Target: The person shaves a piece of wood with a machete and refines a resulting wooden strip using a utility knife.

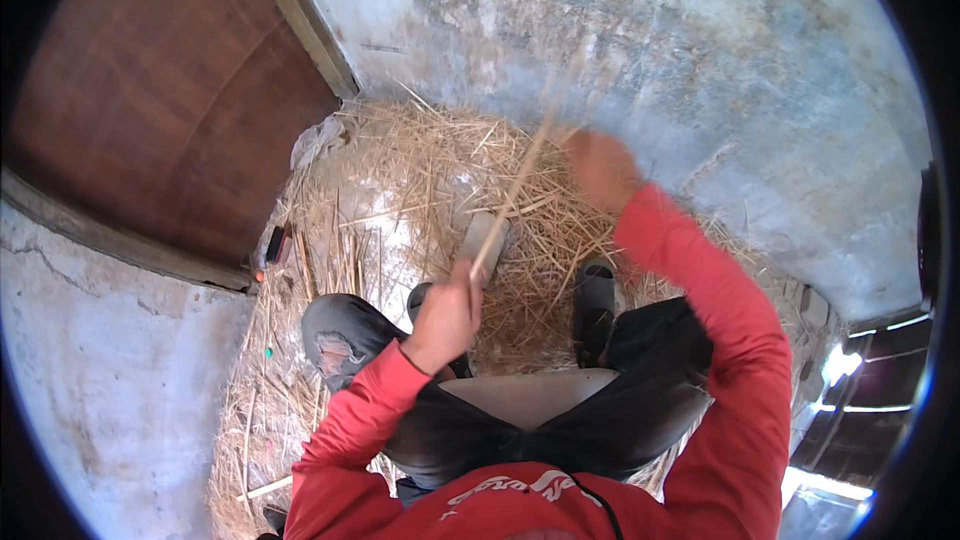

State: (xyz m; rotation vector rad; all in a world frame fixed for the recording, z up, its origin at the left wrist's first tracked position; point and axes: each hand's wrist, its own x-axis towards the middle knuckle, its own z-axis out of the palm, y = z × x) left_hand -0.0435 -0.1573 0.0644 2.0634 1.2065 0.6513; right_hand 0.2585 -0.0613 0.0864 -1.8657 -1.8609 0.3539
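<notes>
My left hand (447,320) is closed around the lower end of a long, thin, pale straw-coloured stalk (515,188). The stalk slants up and to the right, and its far end blurs into faint strands against the wall. Close to that far end is my right hand (602,172), smeared by motion, so its fingers and anything in them cannot be made out. Under the stalk, a grey oblong block (484,240) lies on the straw between my feet.
Loose straw (540,290) covers the floor. A stained whitish wall (700,90) rises ahead and to the right; a brown door panel (170,110) stands at the left. My dark shoes (594,305) flank the straw, and a pale seat (530,395) shows between my thighs.
</notes>
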